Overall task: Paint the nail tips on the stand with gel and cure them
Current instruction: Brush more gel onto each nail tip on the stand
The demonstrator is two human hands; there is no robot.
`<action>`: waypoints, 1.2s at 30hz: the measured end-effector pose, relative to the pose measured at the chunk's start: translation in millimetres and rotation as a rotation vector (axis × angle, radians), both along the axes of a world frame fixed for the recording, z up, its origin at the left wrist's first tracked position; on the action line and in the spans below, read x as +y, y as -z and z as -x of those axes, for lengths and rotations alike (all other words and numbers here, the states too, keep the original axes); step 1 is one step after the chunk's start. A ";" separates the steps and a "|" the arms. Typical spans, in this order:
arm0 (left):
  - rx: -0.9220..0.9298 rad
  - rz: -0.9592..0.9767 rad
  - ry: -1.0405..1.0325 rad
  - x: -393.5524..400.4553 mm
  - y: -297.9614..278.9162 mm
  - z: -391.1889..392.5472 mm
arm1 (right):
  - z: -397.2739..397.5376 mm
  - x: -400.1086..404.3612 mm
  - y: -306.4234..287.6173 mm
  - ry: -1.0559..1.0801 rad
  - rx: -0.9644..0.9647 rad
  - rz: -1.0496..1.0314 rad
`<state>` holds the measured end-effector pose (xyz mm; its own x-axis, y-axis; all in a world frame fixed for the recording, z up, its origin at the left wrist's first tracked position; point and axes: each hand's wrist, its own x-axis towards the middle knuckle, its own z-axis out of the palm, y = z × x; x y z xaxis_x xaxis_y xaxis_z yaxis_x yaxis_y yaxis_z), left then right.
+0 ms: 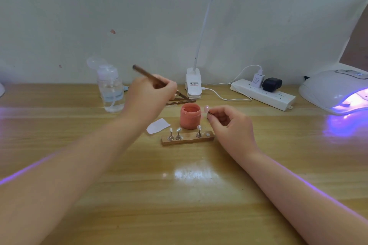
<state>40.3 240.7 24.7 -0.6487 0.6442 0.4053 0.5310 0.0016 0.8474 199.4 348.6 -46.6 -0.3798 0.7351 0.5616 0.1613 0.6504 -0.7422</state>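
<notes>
My left hand [151, 93] is closed around a brown brush [148, 74], its tip pointing down toward the open pink gel jar [190, 115]. To the right of the jar, my right hand [229, 120] pinches a small metal holder that carries a pinkish nail tip [206, 108]. In front of the jar lies the wooden stand [188, 139]. Three metal holders with pale nail tips [178, 129] stand upright on it. A bare white spot shows near the stand's right end.
A lit UV curing lamp [336, 90] glows purple at the far right. A clear pump bottle [111, 90], a clip lamp base [193, 83] and a white power strip [262, 94] line the back. A white paper scrap [158, 125] lies left of the jar.
</notes>
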 end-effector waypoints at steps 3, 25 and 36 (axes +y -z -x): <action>0.091 0.187 0.013 25.0 -13.2 2.9 | 0.4 0.4 0.7 -0.001 0.005 0.005; -0.327 0.106 -0.038 37.0 2.2 28.1 | 1.3 -0.3 0.8 0.003 -0.025 0.003; -0.477 0.076 -0.043 21.5 20.7 47.5 | 0.3 -1.2 -0.1 -0.015 -0.019 -0.006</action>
